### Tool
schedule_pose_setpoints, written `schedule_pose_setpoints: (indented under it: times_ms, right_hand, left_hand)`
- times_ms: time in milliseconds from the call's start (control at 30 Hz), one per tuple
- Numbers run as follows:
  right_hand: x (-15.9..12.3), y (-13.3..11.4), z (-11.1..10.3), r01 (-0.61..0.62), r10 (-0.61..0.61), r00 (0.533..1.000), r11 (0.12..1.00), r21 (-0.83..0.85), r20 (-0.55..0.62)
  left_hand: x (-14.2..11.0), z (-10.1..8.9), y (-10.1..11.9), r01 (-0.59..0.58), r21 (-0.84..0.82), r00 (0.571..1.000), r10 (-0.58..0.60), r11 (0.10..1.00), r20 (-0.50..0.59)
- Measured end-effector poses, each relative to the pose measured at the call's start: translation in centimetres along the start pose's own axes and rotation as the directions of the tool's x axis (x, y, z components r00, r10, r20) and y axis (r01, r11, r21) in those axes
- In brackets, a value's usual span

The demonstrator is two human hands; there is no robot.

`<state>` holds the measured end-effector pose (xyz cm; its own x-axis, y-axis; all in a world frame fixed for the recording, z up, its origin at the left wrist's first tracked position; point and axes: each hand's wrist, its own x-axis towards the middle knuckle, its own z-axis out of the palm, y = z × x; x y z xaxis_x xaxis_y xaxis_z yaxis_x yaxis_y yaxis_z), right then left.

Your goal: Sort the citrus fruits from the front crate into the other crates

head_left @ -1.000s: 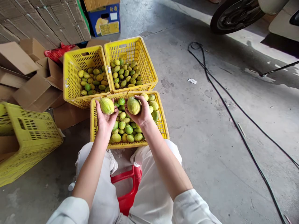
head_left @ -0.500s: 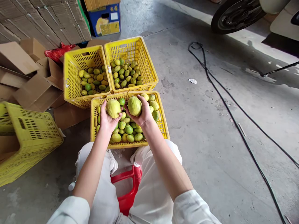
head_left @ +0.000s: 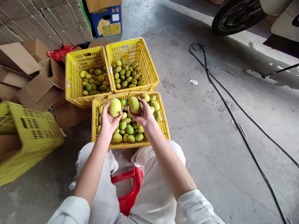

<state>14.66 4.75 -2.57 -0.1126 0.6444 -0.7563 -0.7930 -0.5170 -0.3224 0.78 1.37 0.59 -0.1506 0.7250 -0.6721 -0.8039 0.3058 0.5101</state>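
My left hand (head_left: 110, 119) is closed around a pale yellow-green lemon (head_left: 115, 107), with the thumb along its left side. In my right hand (head_left: 144, 112) sits a second, greener lemon (head_left: 134, 105), gripped by thumb and fingers. Both fruits are held side by side above the front yellow crate (head_left: 166, 132). Inside that crate lie many green and yellow lemons (head_left: 130, 129), partly covered by my hands and forearms.
Behind stand two more yellow crates, a left one (head_left: 70, 73) and a right one (head_left: 149, 67), both holding smaller fruits. Another crate (head_left: 38, 124) and cardboard boxes (head_left: 38, 90) lie leftward. A red stool (head_left: 130, 199) is beneath me. A black cable (head_left: 230, 116) crosses the floor.
The lemon in my right hand has turned and tilted a little within my fingers. My left hand keeps its lemon, and the whole view has shifted slightly.
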Motion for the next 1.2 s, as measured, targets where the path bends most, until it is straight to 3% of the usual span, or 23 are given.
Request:
schedule_pose_setpoints:
  times_ms: [133,233,533,700,767,833,933,1033,1200]
  right_hand:
    - [1.2,0.6,-0.8,-0.02,0.039,0.98,0.995,0.102,-0.193]
    - [2.1,1.2,-1.2,-0.022,0.048,0.962,0.995,0.095,-0.27]
    - [3.5,4.2,0.3,-0.07,0.071,0.967,0.997,0.01,-0.244]
    - [4.0,3.7,1.1,-0.088,0.093,0.96,0.996,0.029,-0.265]
    - [3.8,2.9,1.6,-0.048,0.057,0.981,0.998,0.051,-0.186]
    - [3.4,2.0,2.1,0.049,-0.048,0.999,0.992,0.119,-0.013]
    - [2.4,1.1,2.7,0.208,-0.262,0.94,0.948,0.24,0.219]
    - [1.5,0.4,2.9,0.277,-0.351,0.898,0.919,0.281,0.265]
    - [1.5,-0.5,2.0,0.276,-0.34,0.915,0.919,0.28,0.215]
  left_hand:
    - [0.2,-0.3,0.8,-0.015,-0.051,0.993,0.009,0.999,-0.118]
    - [0.0,-0.6,1.5,0.017,-0.086,0.974,-0.036,0.996,-0.226]
    - [-0.8,-1.5,3.5,0.03,-0.223,0.952,-0.095,0.974,-0.29]
    - [-0.7,-2.5,4.3,0.028,-0.261,0.953,-0.104,0.965,-0.283]
    - [-0.7,-2.8,4.5,0.023,-0.27,0.956,-0.1,0.962,-0.275]
    - [-0.6,-3.1,4.7,0.023,-0.274,0.961,-0.097,0.961,-0.26]
    - [-0.7,-3.2,4.8,0.033,-0.279,0.96,-0.108,0.96,-0.259]
    - [-0.7,-3.2,4.9,0.046,-0.283,0.955,-0.125,0.958,-0.27]
    - [0.4,-3.6,3.9,0.003,-0.29,0.959,-0.085,0.957,-0.271]
